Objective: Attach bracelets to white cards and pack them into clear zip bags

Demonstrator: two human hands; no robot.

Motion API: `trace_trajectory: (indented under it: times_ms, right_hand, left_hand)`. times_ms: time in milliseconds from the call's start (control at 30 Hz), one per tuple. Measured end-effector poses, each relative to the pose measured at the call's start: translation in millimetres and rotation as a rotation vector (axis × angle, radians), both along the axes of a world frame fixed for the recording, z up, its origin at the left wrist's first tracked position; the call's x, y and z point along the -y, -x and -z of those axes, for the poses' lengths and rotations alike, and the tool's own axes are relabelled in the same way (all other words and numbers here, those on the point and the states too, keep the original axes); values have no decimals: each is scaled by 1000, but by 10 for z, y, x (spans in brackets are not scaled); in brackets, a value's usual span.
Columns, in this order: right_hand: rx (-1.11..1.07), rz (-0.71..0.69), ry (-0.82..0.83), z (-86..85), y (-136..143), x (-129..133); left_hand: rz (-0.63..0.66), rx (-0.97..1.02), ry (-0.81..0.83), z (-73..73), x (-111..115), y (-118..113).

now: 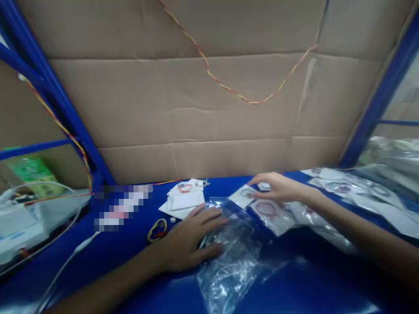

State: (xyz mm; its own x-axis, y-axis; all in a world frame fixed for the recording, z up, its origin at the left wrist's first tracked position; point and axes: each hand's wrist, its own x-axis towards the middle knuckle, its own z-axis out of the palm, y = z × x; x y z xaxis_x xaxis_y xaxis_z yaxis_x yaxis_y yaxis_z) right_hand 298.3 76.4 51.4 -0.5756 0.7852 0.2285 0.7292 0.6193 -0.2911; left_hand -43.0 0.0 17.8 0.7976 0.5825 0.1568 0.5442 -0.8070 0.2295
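Observation:
My left hand [193, 240] lies flat with its fingers stretched out on a pile of clear plastic bags [229, 270]. To the right, my right hand [278, 187] has its thumb and fingers bent together at the edge of a small white card [241, 197], which seems pinched between them. Just below that hand is a clear packet [273, 216] with a reddish cord ring on a white card inside. More such packets [307, 213] lie partly under my right forearm.
White cards [186, 200] with a red cord on top sit near the back. A yellow cord loop [157, 230] lies left of my left hand. Several packets [347, 185] spread at the right. A cardboard wall [209, 122] closes the back; a white cable [62, 261] runs at left.

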Motion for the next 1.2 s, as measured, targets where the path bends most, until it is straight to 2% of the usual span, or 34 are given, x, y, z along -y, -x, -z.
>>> trace_trajectory:
  times_ms: [167,300,433,667,867,1000,1200]
  right_hand:
    - [162,-3,-13,167,98,-16]
    - [269,62,-89,162,157,19]
    - [217,13,-111,174,147,22]
    - [125,-61,-50,272,124,-56]
    - [46,-72,-44,269,146,-55]
    - [38,-29,-87,220,153,-38]
    - [6,114,-236,180,148,-45]
  left_hand:
    - [21,122,-79,-6,3,-37]
    - [11,289,-118,27,-5,-54]
    - [35,382,-126,39,-1,-56]
    - [-95,468,5,-15,52,-76]
    - [-201,548,237,-34,35,-116]
    - [-234,572,335,-29,15,-137]
    - [-306,580,418,-29,17,-142]
